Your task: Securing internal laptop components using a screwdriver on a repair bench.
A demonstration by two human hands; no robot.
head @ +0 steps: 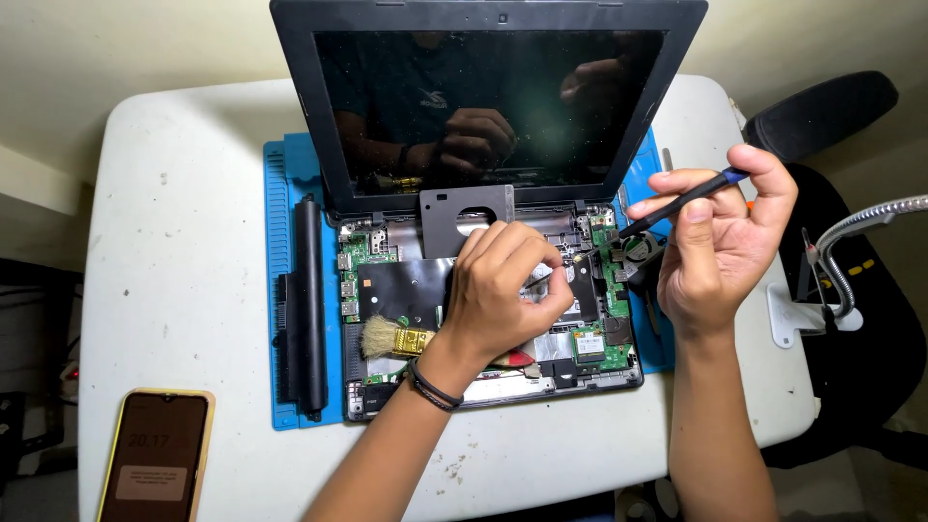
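An opened laptop [382, 290] lies on a blue mat [280, 193], its green boards and black shielding exposed and its dark screen [483, 106] tilted up. My left hand [503, 290] rests curled over the middle of the laptop's inside, fingers pinched near a small part I cannot make out. My right hand [720, 237] hovers at the right edge and holds a thin black screwdriver [677, 205] with a blue end, its tip pointing at the upper right corner of the board. A small brush [391, 338] with a brass ferrule lies under my left wrist.
A long black battery [307, 304] lies on the mat's left side. A phone in a yellow case [155, 456] sits at the table's front left. A gooseneck lamp [851, 237] on a white base stands at the right edge, beside a black chair [822, 111].
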